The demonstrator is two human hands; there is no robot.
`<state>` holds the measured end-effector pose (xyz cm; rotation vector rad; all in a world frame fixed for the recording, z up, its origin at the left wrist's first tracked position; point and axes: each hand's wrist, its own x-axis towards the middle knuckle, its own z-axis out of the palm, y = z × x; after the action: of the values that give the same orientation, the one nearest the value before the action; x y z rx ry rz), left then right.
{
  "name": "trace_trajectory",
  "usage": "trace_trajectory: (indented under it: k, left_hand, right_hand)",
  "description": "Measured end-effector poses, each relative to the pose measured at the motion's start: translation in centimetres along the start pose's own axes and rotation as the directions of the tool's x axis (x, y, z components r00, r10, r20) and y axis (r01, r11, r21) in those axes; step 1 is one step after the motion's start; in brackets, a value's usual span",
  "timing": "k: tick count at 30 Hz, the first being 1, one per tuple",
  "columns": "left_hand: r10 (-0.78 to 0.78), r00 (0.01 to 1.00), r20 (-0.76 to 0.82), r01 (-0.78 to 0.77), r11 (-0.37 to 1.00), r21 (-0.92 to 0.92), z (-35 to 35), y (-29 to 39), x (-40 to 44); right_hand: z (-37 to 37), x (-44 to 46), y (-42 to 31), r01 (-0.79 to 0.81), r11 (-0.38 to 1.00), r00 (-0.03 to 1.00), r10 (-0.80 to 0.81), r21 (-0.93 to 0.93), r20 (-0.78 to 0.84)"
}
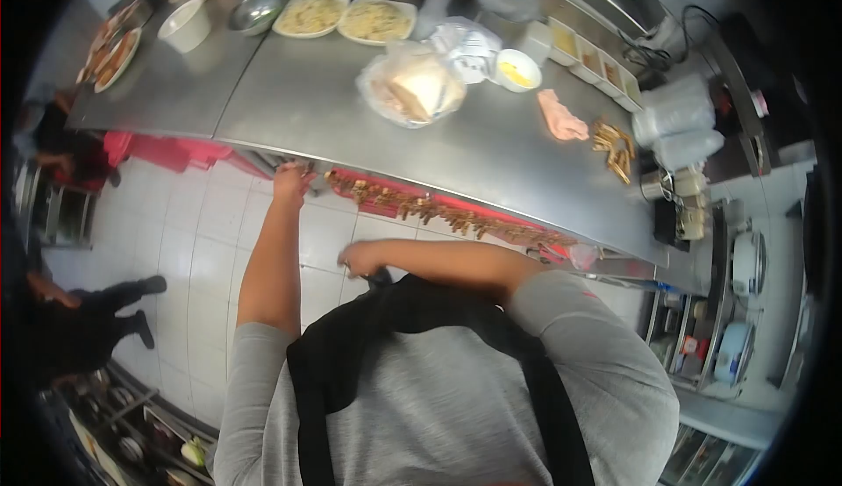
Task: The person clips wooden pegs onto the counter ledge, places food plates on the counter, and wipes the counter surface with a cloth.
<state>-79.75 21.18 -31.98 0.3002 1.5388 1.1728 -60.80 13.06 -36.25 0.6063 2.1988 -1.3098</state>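
My left hand (296, 179) is at the front edge of the steel table (324, 126), its fingers closed together. Whatever they may hold is too small to make out. Beside it, a long row of small brown pieces that look like wooden clothespins (421, 205) hangs along a red strip below the table edge. Lower down, in front of my apron, my right hand (360, 259) has its fingers curled in. It is slightly blurred, and anything within it cannot be made out.
On the table are a bagged pale block (419, 87), two trays of shredded food (377, 21), a bowl with something yellow (517, 71), a pink cloth (561, 116) and a brown clip-like pile (616, 147). A person in dark clothes (88, 319) is at the left.
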Motion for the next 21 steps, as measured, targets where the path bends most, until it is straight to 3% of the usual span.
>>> trace_trajectory:
  k: [2, 4, 5, 6, 8, 9, 10, 11, 12, 13, 15, 19, 21]
  left_hand:
    - [-0.059, 0.996, -0.061, 0.062, 0.997, 0.049, 0.6, -0.5, 0.4]
    - [-0.072, 0.997, -0.036, 0.074, 0.996, 0.058, 1.7, -0.2, 0.7]
    - [-0.082, 0.996, -0.022, 0.083, 0.994, 0.065, 2.4, -0.1, 0.6]
    - [-0.100, 0.993, -0.055, 0.103, 0.993, 0.052, 3.1, -0.2, 0.4]
    - [-0.032, 0.998, -0.051, 0.039, 0.991, 0.131, 3.8, -1.0, -0.4]
    - [0.002, 0.999, -0.050, 0.006, 0.986, 0.168, 3.9, -1.6, -1.2]
    - [0.025, 0.997, -0.067, -0.011, 0.981, 0.192, 4.4, -1.9, -2.8]
    - [0.007, 0.999, -0.048, 0.002, 0.982, 0.187, 4.2, -2.8, -3.7]
    - [-0.009, 0.999, -0.032, 0.014, 0.984, 0.180, 3.9, -3.9, -4.3]
    - [-0.025, 1.000, -0.018, 0.028, 0.985, 0.172, 3.8, -5.0, -4.6]
    - [-0.008, 0.998, 0.057, -0.007, 0.965, 0.261, 4.0, -7.4, -5.5]
    - [0.072, 0.972, 0.223, -0.144, 0.935, 0.325, 5.3, -10.7, -8.4]
    - [0.127, 0.968, 0.215, -0.198, 0.917, 0.346, 7.8, -9.8, -11.1]
  right_hand:
    - [-2.7, -8.9, -2.9, 0.331, 0.937, 0.943, -0.333, -0.107, 0.001]
    - [-6.3, -17.0, -4.0, 0.132, 0.950, 0.989, -0.143, 0.281, 0.021]
    - [-7.3, -20.1, -2.6, 0.083, 0.858, 0.996, -0.079, 0.506, -0.030]
    - [-9.5, -23.7, -1.3, 0.059, 0.838, 0.998, -0.031, 0.542, -0.061]
    - [-11.7, -30.5, 3.3, 0.153, 0.736, 0.939, 0.100, 0.660, -0.329]
    - [-12.5, -33.4, 5.5, 0.113, 0.794, 0.830, 0.255, 0.597, -0.496]
    - [-13.8, -36.7, 7.7, 0.002, 0.799, 0.733, 0.408, 0.602, -0.544]
    - [-13.9, -39.2, 11.5, 0.023, 0.856, 0.576, 0.411, 0.517, -0.706]
    - [-14.0, -40.4, 16.3, -0.400, 0.893, 0.222, 0.313, 0.207, -0.923]
    - [-14.0, -42.2, 19.3, -0.633, 0.764, 0.073, 0.219, 0.125, -0.973]
    - [-13.3, -44.7, 24.6, -0.747, 0.638, -0.135, 0.127, 0.185, -0.983]
    - [-12.7, -47.3, 34.8, -0.877, 0.458, -0.023, 0.265, 0.147, -0.964]
    - [-13.0, -47.3, 29.3, -0.850, 0.504, 0.020, 0.323, 0.154, -0.946]
